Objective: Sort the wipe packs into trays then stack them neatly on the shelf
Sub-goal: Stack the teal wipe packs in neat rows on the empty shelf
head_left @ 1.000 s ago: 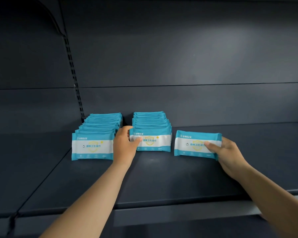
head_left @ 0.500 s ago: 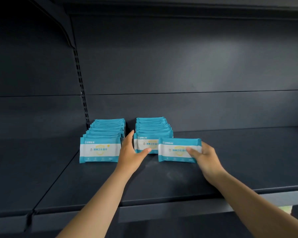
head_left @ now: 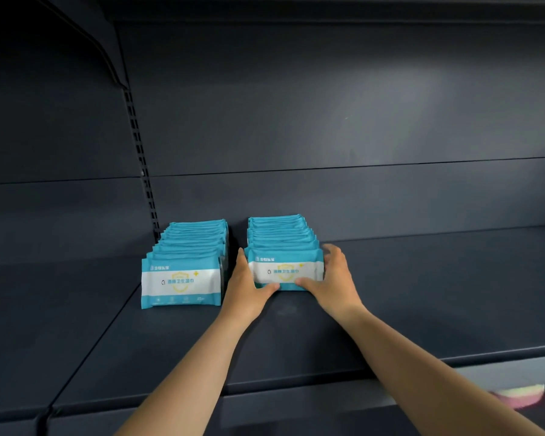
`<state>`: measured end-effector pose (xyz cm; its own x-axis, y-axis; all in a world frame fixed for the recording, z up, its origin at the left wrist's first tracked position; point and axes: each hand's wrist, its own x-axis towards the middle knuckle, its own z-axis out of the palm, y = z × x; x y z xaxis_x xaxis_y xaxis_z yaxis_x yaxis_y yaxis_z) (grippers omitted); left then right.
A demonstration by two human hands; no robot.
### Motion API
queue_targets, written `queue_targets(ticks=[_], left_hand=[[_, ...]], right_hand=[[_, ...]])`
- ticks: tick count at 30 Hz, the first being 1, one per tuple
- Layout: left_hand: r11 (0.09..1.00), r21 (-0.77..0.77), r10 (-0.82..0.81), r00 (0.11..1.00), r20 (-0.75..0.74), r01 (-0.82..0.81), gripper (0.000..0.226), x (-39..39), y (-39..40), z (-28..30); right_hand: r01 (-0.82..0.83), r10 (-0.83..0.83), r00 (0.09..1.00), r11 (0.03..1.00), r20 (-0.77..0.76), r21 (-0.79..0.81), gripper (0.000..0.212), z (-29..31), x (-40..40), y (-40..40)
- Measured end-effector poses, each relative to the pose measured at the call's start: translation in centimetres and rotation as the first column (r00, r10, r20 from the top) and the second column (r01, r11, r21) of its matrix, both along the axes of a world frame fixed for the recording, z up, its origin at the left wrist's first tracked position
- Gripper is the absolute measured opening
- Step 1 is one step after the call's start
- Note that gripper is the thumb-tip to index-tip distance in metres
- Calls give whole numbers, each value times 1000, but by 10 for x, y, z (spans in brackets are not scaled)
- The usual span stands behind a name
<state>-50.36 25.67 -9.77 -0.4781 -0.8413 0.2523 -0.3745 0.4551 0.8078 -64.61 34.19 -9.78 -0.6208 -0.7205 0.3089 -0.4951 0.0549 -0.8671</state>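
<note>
Grip: both hands bracket the front wipe pack (head_left: 285, 270) of the right-hand row (head_left: 280, 234). Left hand (head_left: 244, 286) lies flat against the pack's left end, fingers straight and pointing away, thumb hooked under the near bottom edge. Right hand (head_left: 334, 278) cups the right end, fingers curled round the far corner, thumb on the lower front face. Neither grip spreads wide; together they clamp the pack end to end.

Position: pack stands upright on its long edge, face to the viewer, touching the pack behind it. Row runs front to back on the dark shelf (head_left: 422, 294), toward the back panel. A second row (head_left: 195, 243) stands just to the left, its front pack (head_left: 181, 281) untouched, a narrow gap between rows where the left hand sits. No tray in view.

Handling, as judged: soft film pouch, light, moist contents giving some body but no stiffness. Film is likely slick; faces dent under pressure. Best held by the short ends or sealed seams, as here, with light squeeze. Too much inward push would likely bow the pack; an uneven push could tip the packs behind, domino fashion.
</note>
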Motion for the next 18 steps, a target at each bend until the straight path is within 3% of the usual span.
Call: queue_targets(ticks=[4, 9, 14, 16, 18], left_hand=[[997, -75, 34, 999, 19, -33, 92, -8, 0, -4], [988, -128, 95, 994, 48, -88, 88, -12, -2, -7], [979, -140, 169, 975, 142, -149, 90, -4, 16, 6], [976, -149, 185, 967, 178, -159, 89, 0, 27, 12], [973, -160, 198, 957, 211, -166, 85, 5, 37, 17]], right_hand=[[-111, 111, 994, 991, 7, 78, 69, -1, -4, -6], [-119, 117, 993, 988, 33, 94, 67, -2, -12, -10], [-57, 51, 997, 993, 54, 105, 89, -4, -16, -8], [-10, 11, 1000, 993, -8, 118, 92, -1, -20, 3], [63, -38, 983, 989, -179, 136, 86, 1, -25, 19]])
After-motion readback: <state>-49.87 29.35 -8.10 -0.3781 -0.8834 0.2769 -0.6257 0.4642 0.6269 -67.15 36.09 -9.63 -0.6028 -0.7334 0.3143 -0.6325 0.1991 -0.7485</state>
